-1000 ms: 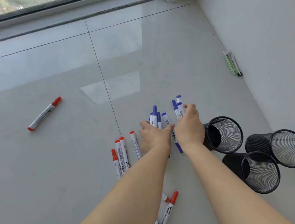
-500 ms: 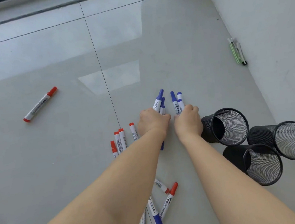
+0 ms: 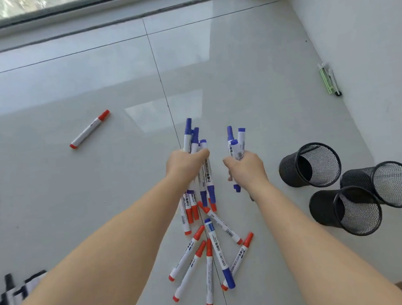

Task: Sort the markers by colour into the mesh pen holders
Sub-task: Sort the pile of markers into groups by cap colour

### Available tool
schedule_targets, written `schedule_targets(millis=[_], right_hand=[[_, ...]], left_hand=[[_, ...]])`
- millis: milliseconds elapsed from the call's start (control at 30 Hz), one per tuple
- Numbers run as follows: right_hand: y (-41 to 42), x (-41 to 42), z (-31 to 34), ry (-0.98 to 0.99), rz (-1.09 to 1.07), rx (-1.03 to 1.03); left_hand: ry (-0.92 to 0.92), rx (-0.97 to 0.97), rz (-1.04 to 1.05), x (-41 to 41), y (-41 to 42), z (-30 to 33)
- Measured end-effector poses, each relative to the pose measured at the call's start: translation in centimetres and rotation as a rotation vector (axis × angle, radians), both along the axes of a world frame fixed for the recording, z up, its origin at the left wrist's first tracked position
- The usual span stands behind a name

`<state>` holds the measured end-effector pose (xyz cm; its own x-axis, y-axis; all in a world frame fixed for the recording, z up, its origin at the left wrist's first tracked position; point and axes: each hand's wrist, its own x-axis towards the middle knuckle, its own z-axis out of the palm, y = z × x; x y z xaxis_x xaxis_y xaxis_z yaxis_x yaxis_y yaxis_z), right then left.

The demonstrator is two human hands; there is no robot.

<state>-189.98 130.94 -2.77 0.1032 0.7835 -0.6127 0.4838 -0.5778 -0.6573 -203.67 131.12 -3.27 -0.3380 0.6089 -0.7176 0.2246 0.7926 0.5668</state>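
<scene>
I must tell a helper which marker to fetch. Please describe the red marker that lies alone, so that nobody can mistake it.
Start at the window and look down the grey floor, left of both hands. The lone red marker lies there slanted, with no other marker near it; the other red ones lie clustered near the arms.

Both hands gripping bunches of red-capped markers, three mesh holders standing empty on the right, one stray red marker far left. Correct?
Not quite: the head view shows blue-capped markers in the left hand and the right hand, not red. The red markers lie on the floor. The rest holds: three mesh holders empty on the right, a stray red marker far left.
</scene>
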Motion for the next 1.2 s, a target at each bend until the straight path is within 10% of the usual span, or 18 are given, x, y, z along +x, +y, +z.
schedule_targets(millis=[600,1200], right_hand=[[-23.3,-14.4,-2.7,0.033,0.324,-0.218],[-30.7,-16.0,-5.1,-0.259,0.393,0.175]], left_hand=[[0.135,-0.095,0.27,-12.8,-26.9,-2.6],[0.34,0.142,0.0,-12.1,-34.1,-5.3]])
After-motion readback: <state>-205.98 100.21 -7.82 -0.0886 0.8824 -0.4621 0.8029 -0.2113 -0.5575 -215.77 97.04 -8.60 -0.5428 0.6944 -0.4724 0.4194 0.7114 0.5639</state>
